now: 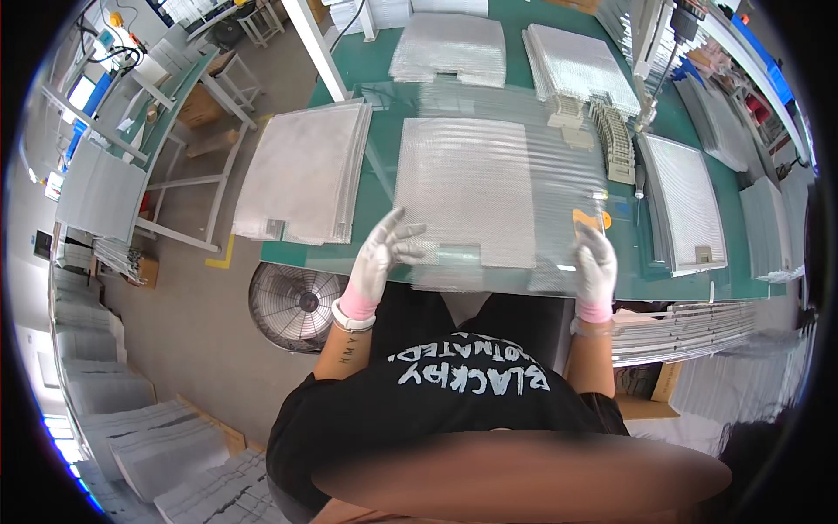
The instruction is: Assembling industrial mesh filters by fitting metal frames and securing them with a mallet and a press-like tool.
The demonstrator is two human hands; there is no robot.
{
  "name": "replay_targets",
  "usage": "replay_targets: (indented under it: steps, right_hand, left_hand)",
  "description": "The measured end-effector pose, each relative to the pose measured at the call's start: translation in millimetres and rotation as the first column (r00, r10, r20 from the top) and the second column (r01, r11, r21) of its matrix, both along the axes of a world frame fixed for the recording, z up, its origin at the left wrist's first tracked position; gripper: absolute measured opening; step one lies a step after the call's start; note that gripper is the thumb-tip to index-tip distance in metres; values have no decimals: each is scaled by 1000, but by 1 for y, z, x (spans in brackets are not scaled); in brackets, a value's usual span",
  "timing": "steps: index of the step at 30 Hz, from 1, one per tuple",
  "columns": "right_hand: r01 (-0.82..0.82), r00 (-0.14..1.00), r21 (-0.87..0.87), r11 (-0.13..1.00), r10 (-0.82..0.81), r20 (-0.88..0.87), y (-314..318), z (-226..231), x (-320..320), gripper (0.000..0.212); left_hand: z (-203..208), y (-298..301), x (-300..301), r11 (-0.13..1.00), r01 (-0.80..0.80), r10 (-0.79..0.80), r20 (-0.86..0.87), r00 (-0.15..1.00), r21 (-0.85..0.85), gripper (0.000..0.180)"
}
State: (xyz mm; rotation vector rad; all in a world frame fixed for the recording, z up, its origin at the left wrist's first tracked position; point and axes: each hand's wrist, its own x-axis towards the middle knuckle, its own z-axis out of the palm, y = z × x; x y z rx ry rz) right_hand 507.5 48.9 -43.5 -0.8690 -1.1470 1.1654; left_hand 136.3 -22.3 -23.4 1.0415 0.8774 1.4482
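The left hand wears a white glove with a pink cuff, and its fingers are spread apart with nothing in them. It is over the near left corner of a white bumpy panel. This panel lies flat in the middle of the green bench, right in front of the person. A big clear sheet with shiny stripes also lies there. The right hand has the same kind of glove. Its fingers are bent next to a small orange piece, but I cannot tell if they pinch it. A little round yellow-orange spot is just beside that piece. Farther back on the right are a curved row of beige plastic bits and a thin tool with a dark handle. A pile of pale panels sits on the left, and another pile sits on the right. A round fan is down by the floor on the left.
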Motion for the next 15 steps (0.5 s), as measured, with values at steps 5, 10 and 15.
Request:
replay_targets:
  steps: [5, 10, 15]
  right_hand:
    - [-36, 871, -56, 998, 58, 487, 17, 35, -56, 45]
    - [-49, 691, 97, 994, -36, 722, 32, 24, -72, 55]
    - [-50, 671, -7, 999, 38, 740, 36, 8, -74, 55]
  left_hand:
    - [29, 21, 12, 907, -411, 287, -846, 450, 89, 79]
    - [6, 44, -6, 914, -395, 234, -916, 326, 93, 77]
    - [-7, 52, -9, 928, -372, 136, -944, 300, 16, 78]
